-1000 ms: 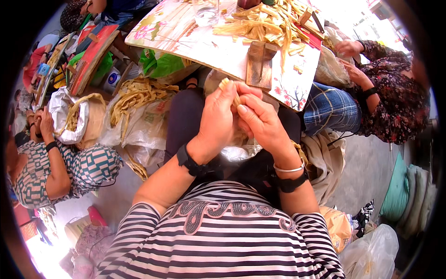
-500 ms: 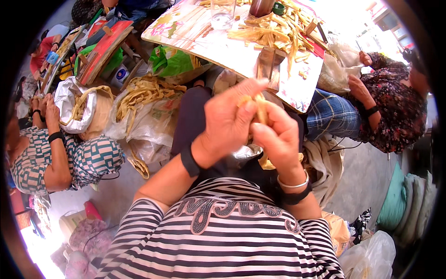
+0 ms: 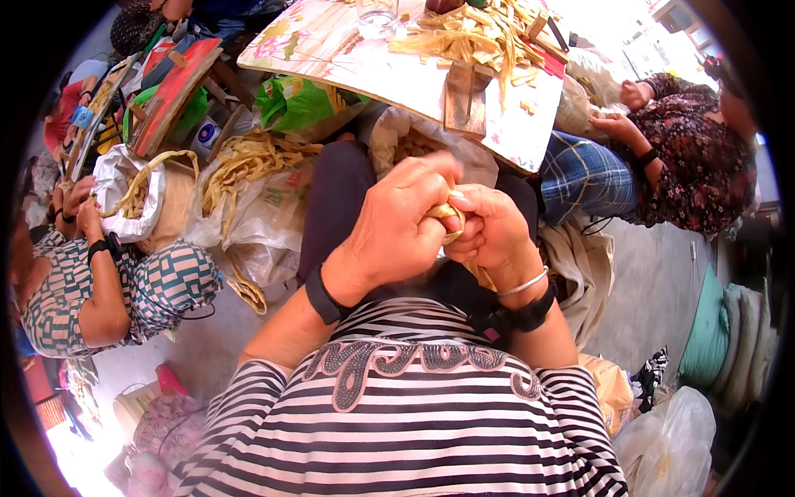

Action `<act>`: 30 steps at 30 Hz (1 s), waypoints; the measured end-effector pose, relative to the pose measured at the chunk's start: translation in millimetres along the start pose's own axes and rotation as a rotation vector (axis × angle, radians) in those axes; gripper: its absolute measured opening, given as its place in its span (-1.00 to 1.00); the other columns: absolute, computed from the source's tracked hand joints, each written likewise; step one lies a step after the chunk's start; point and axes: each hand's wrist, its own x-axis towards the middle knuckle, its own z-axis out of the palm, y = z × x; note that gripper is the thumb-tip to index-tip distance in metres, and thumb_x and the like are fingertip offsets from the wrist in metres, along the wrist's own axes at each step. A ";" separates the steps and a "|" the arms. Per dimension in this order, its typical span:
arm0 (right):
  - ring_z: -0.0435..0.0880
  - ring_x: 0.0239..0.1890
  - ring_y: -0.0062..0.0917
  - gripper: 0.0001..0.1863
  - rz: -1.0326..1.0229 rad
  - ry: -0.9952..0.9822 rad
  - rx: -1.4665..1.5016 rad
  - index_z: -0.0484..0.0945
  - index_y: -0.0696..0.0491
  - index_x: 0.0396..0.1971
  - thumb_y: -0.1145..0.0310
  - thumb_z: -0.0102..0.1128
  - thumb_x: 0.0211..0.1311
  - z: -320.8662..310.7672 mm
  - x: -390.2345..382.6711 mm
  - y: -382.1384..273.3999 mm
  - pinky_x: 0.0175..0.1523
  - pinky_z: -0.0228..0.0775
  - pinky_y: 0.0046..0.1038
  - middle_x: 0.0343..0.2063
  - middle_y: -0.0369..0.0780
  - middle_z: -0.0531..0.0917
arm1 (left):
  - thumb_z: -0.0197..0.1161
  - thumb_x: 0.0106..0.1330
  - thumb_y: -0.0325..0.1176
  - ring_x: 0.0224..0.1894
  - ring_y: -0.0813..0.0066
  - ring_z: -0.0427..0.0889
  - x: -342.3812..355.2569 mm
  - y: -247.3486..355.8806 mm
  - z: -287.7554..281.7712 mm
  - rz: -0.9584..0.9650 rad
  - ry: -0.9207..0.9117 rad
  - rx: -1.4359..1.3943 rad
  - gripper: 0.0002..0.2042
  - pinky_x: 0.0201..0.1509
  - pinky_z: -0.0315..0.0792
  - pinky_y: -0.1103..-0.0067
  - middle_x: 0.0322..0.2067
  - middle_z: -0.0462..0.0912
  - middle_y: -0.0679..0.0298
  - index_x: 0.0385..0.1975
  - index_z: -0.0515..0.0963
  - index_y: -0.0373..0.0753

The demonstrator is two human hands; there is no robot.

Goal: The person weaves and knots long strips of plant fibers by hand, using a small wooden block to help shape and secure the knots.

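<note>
My left hand (image 3: 389, 232) and my right hand (image 3: 498, 234) meet over my lap, both closed on a pale yellow flat strand (image 3: 449, 212) that loops round their fingers. The upper fingers of the left one are blurred. More yellow material hangs below my right hand, partly hidden. Beyond my hands stand an open sack (image 3: 387, 132) and a printed board table (image 3: 290, 45) bearing a wooden block tool (image 3: 458, 108), loose yellow strips (image 3: 447, 37) and a glass (image 3: 377, 25).
A co-worker in checked clothes (image 3: 99, 306) sits left, another in a floral top (image 3: 679, 166) right. Sacks of yellow strands (image 3: 240, 166), red boards (image 3: 182, 83) and green bags (image 3: 290, 99) lie to the left; stacked sacks (image 3: 729, 323) stand at the right.
My hands have dropped slightly toward my body and turned, with the strand now looped round the fingers. The right co-worker's hands moved a little, and the view shifted slightly.
</note>
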 end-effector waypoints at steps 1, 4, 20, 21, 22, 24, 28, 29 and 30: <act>0.08 -0.77 -0.88 -0.82 0.005 0.016 -0.038 0.48 0.10 -0.50 0.30 0.06 0.18 -0.5 -1.2 -0.1 -0.69 -0.16 -0.77 -0.77 -0.51 0.25 | 0.02 -0.13 -0.67 -0.44 0.16 0.54 0.5 -1.0 -3.6 0.040 -0.050 0.052 -0.88 -0.37 0.41 0.52 -0.44 0.56 0.05 -0.56 0.41 -0.34; 0.19 -0.69 -0.87 -0.86 -0.075 0.199 -0.249 0.51 0.14 -0.42 0.37 0.14 0.12 8.7 -6.0 4.3 -0.62 -0.06 -0.78 -0.68 -0.45 0.39 | -0.01 -0.10 -0.66 -0.51 0.18 0.52 -6.4 1.8 -3.3 -0.175 -0.037 0.210 -0.89 -0.44 0.38 0.49 -0.53 0.52 0.05 -0.57 0.42 -0.34; 0.18 -0.68 -0.87 -0.81 -0.369 0.030 -0.014 0.52 0.14 -0.19 0.43 0.11 0.22 -3.9 -14.0 24.3 -0.63 -0.04 -0.81 -0.57 -0.42 0.43 | 0.30 -0.05 -0.51 -0.68 0.62 0.34 -4.6 2.4 0.4 -0.265 0.005 0.102 -0.86 -0.60 0.23 0.63 -0.69 0.42 0.26 -0.55 0.45 -0.33; 0.18 -0.67 -0.87 -0.82 -0.405 0.086 -0.066 0.52 0.14 -0.20 0.43 0.10 0.23 -2.0 -13.7 23.9 -0.63 -0.04 -0.81 -0.57 -0.42 0.43 | 0.32 -0.05 -0.48 -0.67 0.62 0.36 -4.3 2.8 -1.2 -0.268 -0.028 0.053 -0.85 -0.60 0.24 0.64 -0.69 0.43 0.26 -0.55 0.46 -0.34; 0.18 -0.67 -0.87 -0.84 -0.441 0.143 -0.119 0.52 0.13 -0.21 0.43 0.09 0.23 -1.3 -13.5 23.5 -0.63 -0.05 -0.81 -0.58 -0.42 0.43 | 0.34 -0.05 -0.45 -0.67 0.62 0.36 -3.5 4.4 -3.3 -0.284 -0.077 0.047 -0.83 -0.60 0.24 0.64 -0.69 0.43 0.26 -0.54 0.47 -0.35; 0.20 -0.66 -0.87 -0.82 -0.396 0.104 -0.192 0.47 0.13 -0.21 0.45 0.09 0.19 -7.6 -16.0 20.5 -0.61 -0.05 -0.79 -0.56 -0.43 0.45 | 0.38 -0.06 -0.40 -0.67 0.63 0.37 -1.2 10.9 -9.6 -0.317 -0.183 0.034 -0.79 -0.59 0.24 0.65 -0.70 0.45 0.25 -0.52 0.50 -0.36; 0.29 -0.58 -0.88 -0.73 -0.363 0.178 -0.432 0.43 0.18 -0.17 0.45 0.08 0.11 2.5 -19.7 14.5 -0.53 0.05 -0.79 -0.50 -0.37 0.53 | 0.32 0.08 -0.37 -0.66 0.68 0.35 -3.1 1.0 -12.6 -0.597 -0.327 -0.148 -0.81 -0.58 0.20 0.67 -0.72 0.47 0.36 -0.50 0.52 -0.38; 0.32 -0.57 -0.87 -0.73 -0.361 0.218 -0.513 0.43 0.19 -0.17 0.46 0.09 0.11 7.9 -24.4 13.0 -0.52 0.07 -0.78 -0.48 -0.36 0.54 | 0.24 0.17 -0.38 -0.73 0.71 0.29 -6.3 -0.7 -10.2 -0.557 -0.265 -0.337 -0.80 -0.67 0.13 0.70 -0.76 0.40 0.42 -0.60 0.48 -0.37; 0.35 -0.55 -0.86 -0.74 -0.359 0.258 -0.594 0.44 0.20 -0.17 0.46 0.09 0.12 11.7 -28.6 10.6 -0.51 0.09 -0.78 -0.46 -0.34 0.55 | 0.22 0.18 -0.37 -0.76 0.72 0.26 -7.1 -2.1 -15.0 -0.671 -0.292 -0.512 -0.78 -0.70 0.09 0.71 -0.78 0.38 0.43 -0.63 0.46 -0.35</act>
